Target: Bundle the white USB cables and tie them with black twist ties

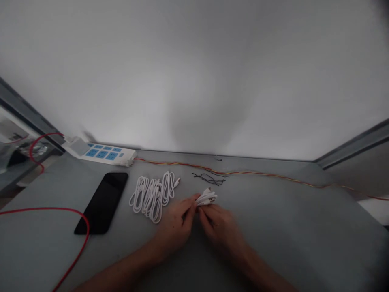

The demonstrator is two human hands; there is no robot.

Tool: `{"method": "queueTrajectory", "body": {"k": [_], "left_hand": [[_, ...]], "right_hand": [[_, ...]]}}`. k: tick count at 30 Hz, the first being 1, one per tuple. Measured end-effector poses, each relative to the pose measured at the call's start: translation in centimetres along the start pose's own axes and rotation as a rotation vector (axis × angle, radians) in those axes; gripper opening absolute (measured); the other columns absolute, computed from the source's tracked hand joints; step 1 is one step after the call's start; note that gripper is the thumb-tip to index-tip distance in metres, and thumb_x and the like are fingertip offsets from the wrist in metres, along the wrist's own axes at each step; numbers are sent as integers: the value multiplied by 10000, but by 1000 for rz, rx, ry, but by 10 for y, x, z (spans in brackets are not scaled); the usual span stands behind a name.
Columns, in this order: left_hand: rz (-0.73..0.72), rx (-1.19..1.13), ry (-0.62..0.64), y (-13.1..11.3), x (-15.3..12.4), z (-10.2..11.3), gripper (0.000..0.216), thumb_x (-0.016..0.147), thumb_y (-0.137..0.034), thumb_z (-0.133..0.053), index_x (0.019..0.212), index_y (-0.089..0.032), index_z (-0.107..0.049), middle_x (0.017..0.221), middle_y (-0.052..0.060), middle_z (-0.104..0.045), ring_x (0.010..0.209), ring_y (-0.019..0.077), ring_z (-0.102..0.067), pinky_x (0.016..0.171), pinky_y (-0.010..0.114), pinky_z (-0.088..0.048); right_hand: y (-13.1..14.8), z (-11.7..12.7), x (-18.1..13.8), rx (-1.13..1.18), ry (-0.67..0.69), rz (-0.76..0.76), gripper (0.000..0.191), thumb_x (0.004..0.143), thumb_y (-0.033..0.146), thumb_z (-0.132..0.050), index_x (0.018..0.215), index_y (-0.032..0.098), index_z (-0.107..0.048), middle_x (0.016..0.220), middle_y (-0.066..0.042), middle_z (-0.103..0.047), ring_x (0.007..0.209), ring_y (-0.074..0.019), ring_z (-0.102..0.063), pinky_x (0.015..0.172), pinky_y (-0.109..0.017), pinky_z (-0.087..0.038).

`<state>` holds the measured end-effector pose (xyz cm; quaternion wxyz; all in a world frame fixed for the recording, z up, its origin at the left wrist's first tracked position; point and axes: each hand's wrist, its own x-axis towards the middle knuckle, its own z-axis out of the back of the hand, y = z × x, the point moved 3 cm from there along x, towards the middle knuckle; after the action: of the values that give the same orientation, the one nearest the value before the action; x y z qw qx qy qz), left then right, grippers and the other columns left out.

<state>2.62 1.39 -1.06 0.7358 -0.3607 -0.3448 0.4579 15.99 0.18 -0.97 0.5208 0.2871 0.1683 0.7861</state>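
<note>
A coiled white USB cable is pinched between my two hands, its loops and metal plug end sticking out past the fingertips. My left hand closes on it from the left, thumb and fingers pressed together. From the right, my right hand grips the same bundle, fingers curled beneath it. Just left of my left hand lie several more coiled white cables on the grey table. Beyond the held bundle are several thin black twist ties. Most of the held coil is hidden by my fingers.
A black phone lies at the left, with a red cable curving over its lower edge. Behind it stands a white power strip with blue sockets. Its twisted red-yellow cord runs right along the white back wall.
</note>
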Motion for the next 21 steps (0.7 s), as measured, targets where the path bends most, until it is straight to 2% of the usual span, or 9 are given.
{"method": "queueTrajectory", "body": {"k": [5, 9, 12, 14, 18, 21], "left_hand": [[-214, 214, -54, 2, -1, 0, 377, 937, -180, -377, 1271, -155, -550, 981, 113, -679, 875, 189, -637, 794, 325, -518], [-331, 369, -39, 2, 1, 2, 392, 940, -161, -354, 1299, -121, -508, 921, 115, -671, 801, 178, -647, 721, 288, -535], [-385, 499, -27, 4, 2, 2, 399, 942, -178, -350, 1315, -129, -486, 932, 121, -669, 795, 188, -655, 714, 303, -547], [-410, 571, -19, 6, 1, 0, 401, 945, -198, -348, 1319, -130, -477, 922, 124, -664, 782, 195, -657, 699, 313, -554], [-427, 685, -5, 8, -2, -3, 400, 950, -209, -329, 1314, -110, -462, 886, 116, -654, 721, 190, -653, 623, 289, -554], [-432, 732, -15, 6, -3, -4, 392, 951, -203, -313, 1296, -85, -460, 861, 108, -659, 684, 188, -652, 579, 276, -542]], "right_hand": [[-2, 6, 3, 218, -9, -119, 309, 889, 244, -420, 660, 185, -620, 654, -47, -623, 591, -158, -570, 576, -265, -396], [-8, 4, 6, 556, 68, -265, 439, 899, 412, -420, 564, 180, -584, 548, -25, -585, 539, -146, -541, 537, -256, -392], [-13, -2, 7, 783, 133, -408, 537, 860, 576, -431, 559, 172, -617, 497, -26, -589, 501, -144, -552, 524, -258, -418], [-16, -5, 7, 851, 154, -484, 528, 807, 621, -498, 573, 171, -645, 482, -20, -592, 477, -140, -552, 513, -256, -426], [-17, -8, 8, 1000, 209, -540, 431, 742, 578, -619, 596, 174, -662, 520, -4, -614, 482, -132, -570, 520, -248, -450], [-18, -7, 8, 1018, 245, -528, 400, 733, 553, -637, 624, 171, -678, 562, -2, -632, 498, -125, -579, 538, -244, -460]]}}
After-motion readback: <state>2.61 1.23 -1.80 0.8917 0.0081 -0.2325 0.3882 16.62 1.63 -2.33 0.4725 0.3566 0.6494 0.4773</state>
